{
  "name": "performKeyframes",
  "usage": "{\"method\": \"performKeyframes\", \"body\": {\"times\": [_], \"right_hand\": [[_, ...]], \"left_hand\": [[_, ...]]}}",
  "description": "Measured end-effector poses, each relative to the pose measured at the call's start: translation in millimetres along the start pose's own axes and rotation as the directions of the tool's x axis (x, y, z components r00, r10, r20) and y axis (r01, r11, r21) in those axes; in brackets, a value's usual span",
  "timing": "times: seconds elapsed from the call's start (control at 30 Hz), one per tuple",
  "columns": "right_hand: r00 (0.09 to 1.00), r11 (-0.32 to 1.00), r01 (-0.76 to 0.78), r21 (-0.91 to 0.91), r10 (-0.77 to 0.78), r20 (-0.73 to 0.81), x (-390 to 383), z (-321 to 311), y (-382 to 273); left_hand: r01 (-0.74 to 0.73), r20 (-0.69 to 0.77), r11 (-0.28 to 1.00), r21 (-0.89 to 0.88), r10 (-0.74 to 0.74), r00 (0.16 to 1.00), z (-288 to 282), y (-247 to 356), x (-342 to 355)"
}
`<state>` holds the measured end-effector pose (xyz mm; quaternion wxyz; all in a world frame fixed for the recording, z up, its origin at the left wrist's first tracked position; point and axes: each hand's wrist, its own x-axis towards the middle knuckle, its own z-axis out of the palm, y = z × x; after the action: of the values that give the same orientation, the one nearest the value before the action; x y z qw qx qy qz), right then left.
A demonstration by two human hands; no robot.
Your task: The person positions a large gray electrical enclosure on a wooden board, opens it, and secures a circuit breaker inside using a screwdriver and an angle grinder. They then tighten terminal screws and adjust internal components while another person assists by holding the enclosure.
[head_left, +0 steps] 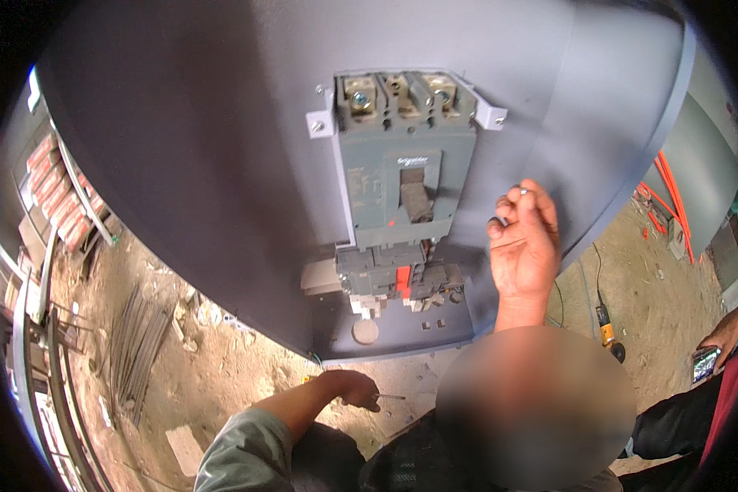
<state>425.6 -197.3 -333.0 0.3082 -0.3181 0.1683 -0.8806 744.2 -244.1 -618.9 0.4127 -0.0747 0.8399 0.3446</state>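
My right hand (pixel 526 242) is raised beside the grey circuit breaker (pixel 406 180), fingers curled up, with a small shiny metal piece, perhaps a screw (pixel 523 192), pinched at the fingertips. Low at the cabinet's front edge, my left hand (pixel 354 389) is closed on a thin metal rod-like tool (pixel 390 397); its other end is hidden in the fist. The breaker stands against the back of the grey metal cabinet (pixel 221 123). Brackets (pixel 320 124) with screws flank its top. Below it sit smaller dark switchgear parts with a red piece (pixel 403 280).
A yellow angle grinder (pixel 606 330) lies on the dirt floor at right. Another person's hand (pixel 723 334) holds a shiny object at the far right. Orange conduits (pixel 672 193) lean behind. Stacked bricks (pixel 60 193) and dark rods (pixel 139 353) are at left. A blurred patch covers the lower right.
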Motion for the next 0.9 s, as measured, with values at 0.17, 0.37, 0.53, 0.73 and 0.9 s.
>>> {"method": "performKeyframes", "body": {"times": [0.17, 0.37, 0.53, 0.73, 0.9], "right_hand": [[0.997, 0.993, -0.029, -0.118, 0.020, -0.075, 0.2, -6.6, -6.3], [0.993, 0.994, -0.056, -0.097, 0.045, -0.107, -2.7, 9.9, 4.2], [0.988, 0.995, -0.080, -0.052, 0.073, -0.139, -2.4, 8.1, 2.3], [0.984, 0.994, -0.101, -0.052, 0.092, -0.152, -1.8, 12.7, 1.0], [0.986, 0.994, -0.097, -0.045, 0.090, -0.141, -0.3, 10.7, -1.8]], "left_hand": [[0.051, 0.104, 0.998, -0.047, -0.046, 0.993, -25.0, 21.0, -3.8], [-0.048, 0.036, 0.997, -0.060, 0.050, 0.998, 16.5, -42.1, 12.9], [0.079, 0.106, 0.992, -0.099, -0.069, 0.992, -16.6, 7.3, -14.5], [0.025, 0.034, 0.996, -0.081, -0.023, 0.999, 0.8, -9.7, -2.4], [-0.072, -0.012, 0.997, -0.041, 0.071, 0.997, 23.6, -54.2, 17.0]]}}
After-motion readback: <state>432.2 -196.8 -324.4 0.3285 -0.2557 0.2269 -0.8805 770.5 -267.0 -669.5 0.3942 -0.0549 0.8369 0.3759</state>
